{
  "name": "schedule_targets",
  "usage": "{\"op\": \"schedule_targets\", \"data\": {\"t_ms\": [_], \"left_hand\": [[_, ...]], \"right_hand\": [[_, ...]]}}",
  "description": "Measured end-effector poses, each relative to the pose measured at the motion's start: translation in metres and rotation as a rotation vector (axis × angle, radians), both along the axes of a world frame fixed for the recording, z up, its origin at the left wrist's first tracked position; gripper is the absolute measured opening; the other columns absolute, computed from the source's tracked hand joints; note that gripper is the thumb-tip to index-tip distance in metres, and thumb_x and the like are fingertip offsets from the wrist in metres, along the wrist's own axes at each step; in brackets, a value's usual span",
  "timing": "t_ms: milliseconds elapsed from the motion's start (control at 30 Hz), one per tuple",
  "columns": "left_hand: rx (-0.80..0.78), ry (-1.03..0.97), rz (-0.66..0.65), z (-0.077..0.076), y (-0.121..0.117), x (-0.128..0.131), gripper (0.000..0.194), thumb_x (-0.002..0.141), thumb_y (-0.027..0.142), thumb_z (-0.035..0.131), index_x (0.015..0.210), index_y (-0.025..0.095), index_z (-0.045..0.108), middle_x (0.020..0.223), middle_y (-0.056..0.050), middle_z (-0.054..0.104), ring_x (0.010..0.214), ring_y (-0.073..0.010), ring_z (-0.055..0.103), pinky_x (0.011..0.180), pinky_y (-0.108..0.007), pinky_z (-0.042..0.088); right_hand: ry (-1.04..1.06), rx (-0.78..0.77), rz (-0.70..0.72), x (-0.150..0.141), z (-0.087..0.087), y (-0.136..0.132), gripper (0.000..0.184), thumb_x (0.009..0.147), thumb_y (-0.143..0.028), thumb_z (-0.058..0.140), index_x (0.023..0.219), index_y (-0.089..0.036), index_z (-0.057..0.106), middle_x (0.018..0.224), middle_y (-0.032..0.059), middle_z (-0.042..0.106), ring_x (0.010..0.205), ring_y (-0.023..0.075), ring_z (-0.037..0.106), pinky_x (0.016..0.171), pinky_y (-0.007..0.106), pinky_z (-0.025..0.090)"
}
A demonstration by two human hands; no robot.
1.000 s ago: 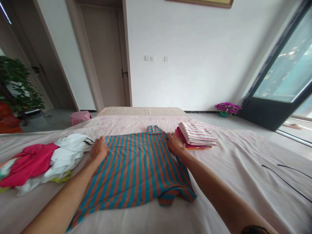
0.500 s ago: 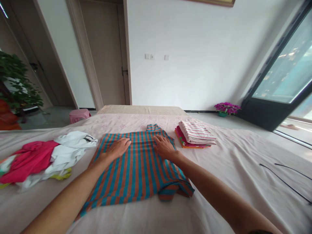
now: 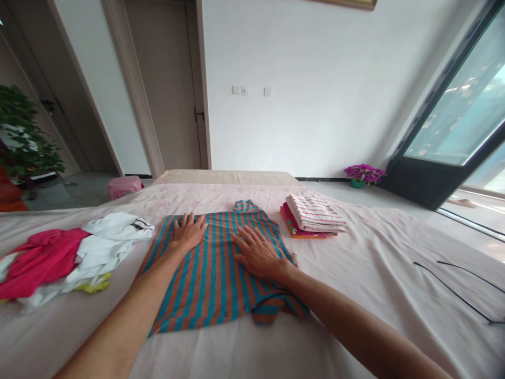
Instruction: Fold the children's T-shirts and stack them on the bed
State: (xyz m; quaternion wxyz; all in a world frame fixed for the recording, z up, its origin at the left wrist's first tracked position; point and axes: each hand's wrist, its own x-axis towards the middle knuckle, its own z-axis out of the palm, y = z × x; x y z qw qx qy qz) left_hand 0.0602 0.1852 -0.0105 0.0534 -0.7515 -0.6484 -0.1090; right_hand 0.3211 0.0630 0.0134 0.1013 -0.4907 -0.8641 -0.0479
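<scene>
A teal and brown striped shirt [image 3: 215,273] lies spread on the bed, its collar at the far edge and a sleeve bunched at the near right. My left hand [image 3: 190,231] rests flat on its far left part, fingers spread. Over the middle right of the cloth lies my right hand [image 3: 258,253], also flat with fingers apart. Just beyond the right hand, to its right, sits a stack of folded clothes [image 3: 315,215], with a white and red striped piece on top. Left of the left hand is a loose heap of clothes [image 3: 51,258] in red, white and yellow-green.
A pale flowered sheet [image 3: 355,305] covers the bed. Thin dark glasses temples [image 3: 453,289] show on the right. On the floor stand a pink stool [image 3: 125,187], a pot of purple flowers [image 3: 365,173] and a green plant [image 3: 27,137].
Both hands have let go of the shirt's side edges and moved inward onto it, now flat. The right hand has slid nearer to me across the fabric.
</scene>
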Motion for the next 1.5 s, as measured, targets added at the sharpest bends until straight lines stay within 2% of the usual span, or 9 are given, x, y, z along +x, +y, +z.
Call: {"op": "schedule_targets", "data": {"t_ms": [100, 200, 333, 533, 700, 967, 1133, 1333, 1500], "left_hand": [[0.075, 0.003, -0.124, 0.003, -0.014, -0.001, 0.056, 0.099, 0.043, 0.028, 0.147, 0.017, 0.043, 0.159, -0.016, 0.030, 0.150, -0.0314, 0.018, 0.119, -0.054, 0.016], [0.049, 0.000, -0.308, 0.002, -0.036, -0.011, 0.059, 0.098, 0.049, 0.031, 0.148, 0.020, 0.042, 0.159, -0.011, 0.033, 0.148, -0.0248, 0.026, 0.119, -0.043, 0.023], [-0.047, 0.010, -0.486, -0.003, -0.071, -0.041, 0.060, 0.097, 0.056, 0.030, 0.151, 0.029, 0.036, 0.161, -0.007, 0.029, 0.149, -0.0247, 0.024, 0.120, -0.045, 0.022], [-0.031, 0.035, -0.442, -0.009, -0.113, -0.091, 0.057, 0.097, 0.052, 0.034, 0.149, 0.030, 0.039, 0.160, -0.007, 0.031, 0.148, -0.0260, 0.027, 0.119, -0.048, 0.023], [0.041, -0.034, -0.429, 0.001, -0.153, -0.109, 0.054, 0.096, 0.048, 0.040, 0.144, 0.025, 0.048, 0.155, -0.008, 0.040, 0.144, -0.0247, 0.036, 0.118, -0.043, 0.030], [0.046, -0.030, -0.688, 0.031, -0.228, -0.119, 0.033, 0.089, 0.037, 0.058, 0.121, 0.031, 0.063, 0.118, -0.002, 0.067, 0.112, -0.0197, 0.063, 0.099, -0.031, 0.049], [0.133, -0.029, -0.662, 0.019, -0.235, -0.131, 0.025, 0.091, 0.022, 0.050, 0.110, 0.028, 0.066, 0.106, 0.000, 0.070, 0.104, -0.0161, 0.066, 0.095, -0.026, 0.049], [0.160, -0.015, -0.656, 0.017, -0.237, -0.151, 0.021, 0.089, 0.021, 0.050, 0.100, 0.028, 0.065, 0.101, 0.001, 0.070, 0.099, -0.0167, 0.067, 0.091, -0.026, 0.051], [0.108, 0.002, -0.646, 0.016, -0.241, -0.163, 0.028, 0.084, 0.021, 0.054, 0.106, 0.033, 0.065, 0.108, 0.003, 0.071, 0.103, -0.0177, 0.067, 0.092, -0.025, 0.053]], "right_hand": [[0.001, -0.137, 0.199, 0.003, 0.003, -0.017, 0.061, 0.102, -0.056, 0.028, 0.156, -0.028, 0.024, 0.163, 0.0054, 0.022, 0.150, 0.0248, 0.015, 0.122, 0.047, 0.012], [0.008, -0.194, 0.184, 0.018, 0.003, -0.023, 0.062, 0.102, -0.056, 0.026, 0.157, -0.027, 0.022, 0.163, 0.0057, 0.020, 0.151, 0.0236, 0.013, 0.122, 0.047, 0.010], [-0.011, -0.186, 0.157, 0.040, 0.000, -0.028, 0.061, 0.103, -0.052, 0.029, 0.157, -0.024, 0.022, 0.163, 0.0078, 0.019, 0.151, 0.0230, 0.011, 0.122, 0.047, 0.008], [0.070, -0.194, 0.140, 0.070, 0.008, -0.057, 0.055, 0.102, -0.045, 0.038, 0.150, -0.017, 0.039, 0.156, 0.0120, 0.036, 0.145, 0.0241, 0.030, 0.119, 0.044, 0.022], [0.267, -0.061, 0.131, 0.092, 0.031, -0.115, 0.038, 0.102, -0.039, 0.038, 0.125, -0.019, 0.060, 0.122, 0.0111, 0.065, 0.111, 0.0216, 0.058, 0.098, 0.037, 0.043], [0.002, -0.036, 0.157, 0.084, 0.031, -0.166, 0.029, 0.096, -0.026, 0.047, 0.122, -0.023, 0.060, 0.098, 0.0068, 0.064, 0.088, 0.0185, 0.057, 0.079, 0.031, 0.043], [-0.043, -0.053, 0.099, 0.078, 0.033, -0.153, 0.032, 0.093, -0.012, 0.043, 0.113, -0.021, 0.065, 0.095, 0.0066, 0.063, 0.085, 0.0175, 0.057, 0.079, 0.029, 0.043], [0.214, -0.231, 0.190, 0.093, 0.058, -0.160, 0.036, 0.071, -0.002, 0.045, 0.092, -0.021, 0.067, 0.088, 0.0020, 0.064, 0.083, 0.0145, 0.059, 0.076, 0.024, 0.044], [0.247, -0.314, 0.300, 0.101, 0.058, -0.173, 0.064, 0.061, -0.003, 0.048, 0.121, -0.022, 0.062, 0.108, 0.0059, 0.066, 0.098, 0.0193, 0.061, 0.089, 0.032, 0.047]]}}
